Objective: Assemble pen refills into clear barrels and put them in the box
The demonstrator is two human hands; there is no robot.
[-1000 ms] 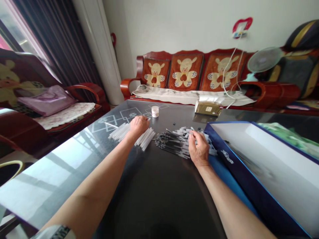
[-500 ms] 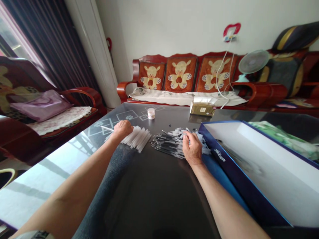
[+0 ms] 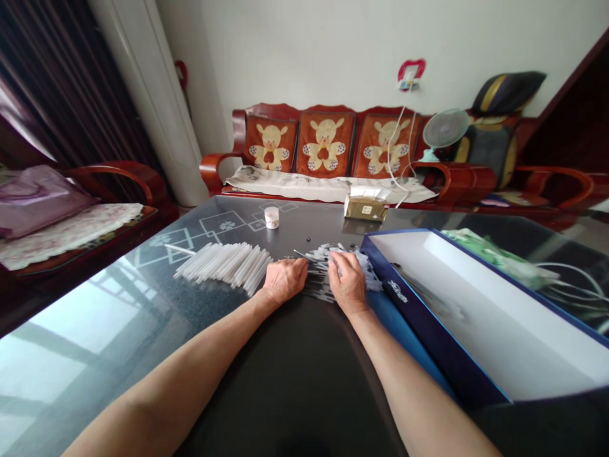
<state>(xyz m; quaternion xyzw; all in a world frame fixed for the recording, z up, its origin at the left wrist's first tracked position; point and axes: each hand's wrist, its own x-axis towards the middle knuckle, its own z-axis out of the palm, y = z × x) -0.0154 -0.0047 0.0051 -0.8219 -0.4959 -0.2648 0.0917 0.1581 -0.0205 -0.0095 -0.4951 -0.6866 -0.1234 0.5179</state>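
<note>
Both forearms reach forward over the dark glass table [image 3: 118, 317]. Left hand [image 3: 285, 280] palm down, fingers curled onto the near edge of the pile of dark refills [image 3: 316, 279] — whether it pinches one, cannot tell. Right hand [image 3: 348, 282] just beside it, fingers bent into the same pile. White tubes [image 3: 223, 263] lie left of the hands; open blue box [image 3: 428, 330] right. Farther back — small white jar [image 3: 271, 217], tissue pack [image 3: 365, 207], sofa [image 3: 323, 136].
</note>
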